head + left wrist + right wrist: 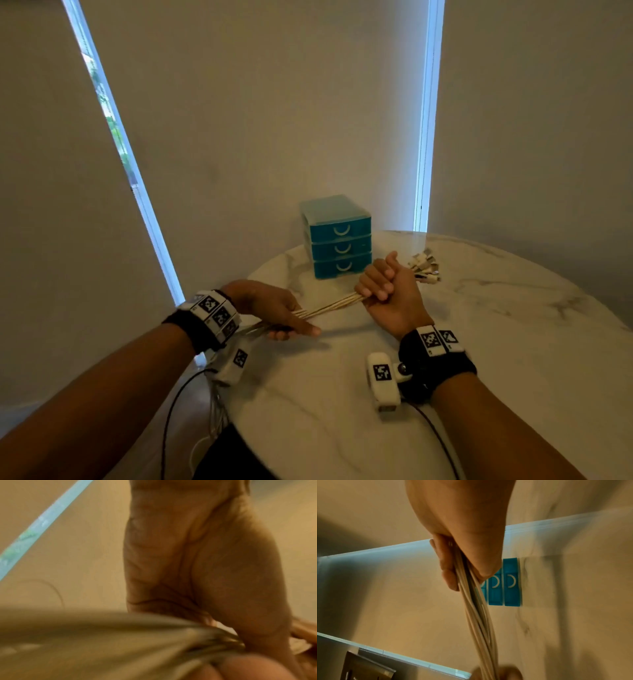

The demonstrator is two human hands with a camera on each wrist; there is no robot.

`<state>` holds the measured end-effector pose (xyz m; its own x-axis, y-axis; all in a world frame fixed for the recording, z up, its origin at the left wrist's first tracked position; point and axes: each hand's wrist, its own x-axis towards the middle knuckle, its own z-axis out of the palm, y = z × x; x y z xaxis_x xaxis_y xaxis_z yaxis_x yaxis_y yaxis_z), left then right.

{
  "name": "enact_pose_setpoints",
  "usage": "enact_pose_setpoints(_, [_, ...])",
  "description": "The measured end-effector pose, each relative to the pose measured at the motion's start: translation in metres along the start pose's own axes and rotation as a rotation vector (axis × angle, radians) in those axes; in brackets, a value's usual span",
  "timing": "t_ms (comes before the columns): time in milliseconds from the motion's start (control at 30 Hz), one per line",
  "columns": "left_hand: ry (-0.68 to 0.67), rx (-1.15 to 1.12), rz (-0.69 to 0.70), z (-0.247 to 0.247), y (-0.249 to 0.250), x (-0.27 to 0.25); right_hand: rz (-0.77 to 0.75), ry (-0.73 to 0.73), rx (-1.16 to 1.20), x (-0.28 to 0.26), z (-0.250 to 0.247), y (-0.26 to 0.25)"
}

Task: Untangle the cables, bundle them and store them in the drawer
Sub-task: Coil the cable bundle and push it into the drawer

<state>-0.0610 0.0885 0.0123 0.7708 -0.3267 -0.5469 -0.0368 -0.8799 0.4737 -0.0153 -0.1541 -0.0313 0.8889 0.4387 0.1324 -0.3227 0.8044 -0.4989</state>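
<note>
Several white cables [329, 306] run as one taut bunch between my hands above the marble table [479, 342]. My right hand [385, 286] grips the bunch in a fist, palm up; the cables [476, 609] pass through it, and their plug ends [424, 266] fan out on the table behind it. My left hand [284, 318] holds the bunch lower left, near the table edge, with the cables [120, 639] blurred across the left wrist view. The rest of the cables hangs off the table's left edge. A teal three-drawer unit [337, 238] stands behind my hands, all drawers closed [511, 582].
Pale roller blinds cover the windows behind the round table, with bright gaps at left and right. The table edge curves close to my left hand. Wrist-camera leads [171, 411] hang down by my arms.
</note>
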Motion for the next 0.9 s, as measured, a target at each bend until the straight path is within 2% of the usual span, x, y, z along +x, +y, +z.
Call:
enact_pose_setpoints(67, [-0.011, 0.052, -0.092, -0.006, -0.031, -0.013, -0.016, -0.016, -0.008, 0.0, -0.006, -0.01])
enact_pose_setpoints(133, [0.021, 0.002, -0.142, -0.012, -0.07, -0.031, -0.052, 0.002, -0.006, 0.0, -0.012, -0.022])
enact_pose_setpoints(267, [0.024, -0.222, -0.087, -0.013, -0.123, -0.062, -0.098, 0.06, 0.004, -0.001, -0.012, -0.031])
enact_pose_setpoints(333, [0.075, -0.192, -0.049, -0.02, -0.132, -0.069, -0.115, 0.057, 0.013, -0.001, -0.008, -0.027])
enact_pose_setpoints(367, [0.167, -0.141, -0.024, -0.026, -0.131, -0.073, -0.129, 0.049, 0.018, -0.001, -0.006, -0.025])
enact_pose_setpoints(467, [0.648, 0.041, 0.076, -0.052, -0.132, -0.081, -0.198, 0.039, 0.031, 0.001, -0.003, -0.024])
enact_pose_setpoints(500, [0.76, 0.077, 0.078, -0.057, -0.131, -0.084, -0.231, 0.053, 0.039, 0.001, -0.004, -0.028])
enact_pose_setpoints(533, [0.813, 0.093, 0.058, -0.06, -0.133, -0.088, -0.268, 0.078, 0.048, 0.001, -0.009, -0.034])
enact_pose_setpoints(667, [0.851, 0.046, -0.066, -0.056, -0.159, -0.109, -0.352, 0.197, 0.029, -0.004, -0.041, -0.063])
enact_pose_setpoints(733, [1.046, -0.183, -0.075, -0.061, -0.177, -0.125, -0.359, 0.25, 0.019, -0.005, -0.052, -0.066])
enact_pose_setpoints(833, [1.418, -0.907, 0.011, -0.075, -0.212, -0.144, -0.37, 0.283, 0.026, -0.002, -0.056, -0.06])
enact_pose_setpoints(900, [1.527, -1.216, 0.089, -0.082, -0.228, -0.154, -0.373, 0.299, 0.036, 0.001, -0.056, -0.057])
